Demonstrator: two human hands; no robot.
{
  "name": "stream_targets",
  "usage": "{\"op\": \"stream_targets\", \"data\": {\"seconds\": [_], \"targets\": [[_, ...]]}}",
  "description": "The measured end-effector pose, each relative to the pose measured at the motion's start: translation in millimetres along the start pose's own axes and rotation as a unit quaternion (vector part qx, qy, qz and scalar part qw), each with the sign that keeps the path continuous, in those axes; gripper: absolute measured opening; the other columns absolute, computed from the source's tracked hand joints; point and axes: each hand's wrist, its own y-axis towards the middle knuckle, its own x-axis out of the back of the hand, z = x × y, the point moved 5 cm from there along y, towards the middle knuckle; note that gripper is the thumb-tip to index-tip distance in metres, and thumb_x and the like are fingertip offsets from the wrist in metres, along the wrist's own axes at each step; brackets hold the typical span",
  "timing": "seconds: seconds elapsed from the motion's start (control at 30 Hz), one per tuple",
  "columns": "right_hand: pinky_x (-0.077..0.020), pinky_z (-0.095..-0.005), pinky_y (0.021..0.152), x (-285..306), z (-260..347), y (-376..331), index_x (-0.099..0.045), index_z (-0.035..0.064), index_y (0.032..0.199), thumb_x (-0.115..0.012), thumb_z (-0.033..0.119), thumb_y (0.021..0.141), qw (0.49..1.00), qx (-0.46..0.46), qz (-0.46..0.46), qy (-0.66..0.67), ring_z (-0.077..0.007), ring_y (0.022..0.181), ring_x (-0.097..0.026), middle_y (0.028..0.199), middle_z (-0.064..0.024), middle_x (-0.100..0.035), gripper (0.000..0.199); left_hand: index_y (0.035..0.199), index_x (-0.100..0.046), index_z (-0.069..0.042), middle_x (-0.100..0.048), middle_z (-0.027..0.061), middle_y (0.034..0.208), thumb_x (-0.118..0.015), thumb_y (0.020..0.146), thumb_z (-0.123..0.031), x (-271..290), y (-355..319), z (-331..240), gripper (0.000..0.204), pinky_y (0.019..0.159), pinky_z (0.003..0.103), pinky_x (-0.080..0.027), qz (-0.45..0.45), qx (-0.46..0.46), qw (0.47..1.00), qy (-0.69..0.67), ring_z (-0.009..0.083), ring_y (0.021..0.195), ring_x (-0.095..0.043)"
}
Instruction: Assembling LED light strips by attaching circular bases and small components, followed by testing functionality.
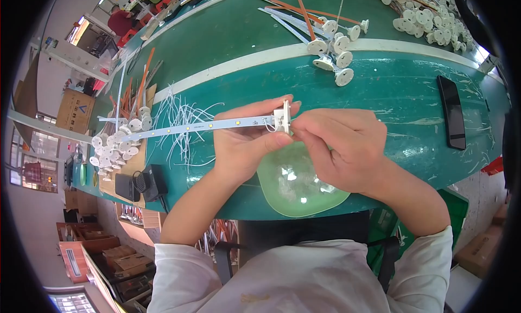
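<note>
My left hand (239,145) is closed around the white round end cap (281,119) of an LED strip (198,126). The narrow strip, dotted with small yellow LEDs, stretches leftward from the cap. My right hand (344,145) pinches at the outer face of the cap with thumb and forefinger; whatever is between those fingertips is too small or hidden to make out. Below both hands sits a pale green translucent bowl (287,202), partly covered by my right hand. A bundle of thin white wires (182,128) lies on the table behind the strip.
Strips with white round caps (343,77) lie in piles at the far middle, far right (429,23) and left (106,150). A black phone (451,112) lies on the green table at right. Black power adapters (146,184) sit at the left edge. People work in the far background.
</note>
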Motion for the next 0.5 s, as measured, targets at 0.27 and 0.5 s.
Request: {"op": "stream_targets", "data": {"seconds": [0.27, 0.5], "targets": [[-0.0545, -0.0281, 0.059, -5.1, -10.1, -2.0, -0.072, 0.0033, 0.09, -0.072, -0.001, 0.081, 0.999, -0.034, -0.006, 0.032, -0.0225, 0.067, -0.071, 0.081, -0.0099, -0.073, 0.01, 0.123, -0.063, 0.006, -0.067, 0.0206, 0.121, -0.084, 0.078, -0.007, 7.0, 4.0, 0.7, 0.051, 0.102, 0.047, -0.051, -0.042, 0.01, 0.994, -0.1, 0.0331, 0.112, -0.066], [-0.0547, -0.0284, 0.06, -7.1, -12.7, -2.9, -0.07, 0.0011, 0.089, -0.07, -0.001, 0.083, 0.995, -0.073, 0.018, 0.067, -0.0208, 0.068, -0.071, 0.08, -0.0109, -0.072, 0.007, 0.123, -0.063, 0.006, -0.067, 0.0203, 0.119, -0.082, 0.08, -0.007, 6.7, 2.3, -2.1, 0.049, 0.101, 0.047, -0.052, -0.035, 0.02, 0.994, -0.103, 0.0334, 0.111, -0.066]]}}
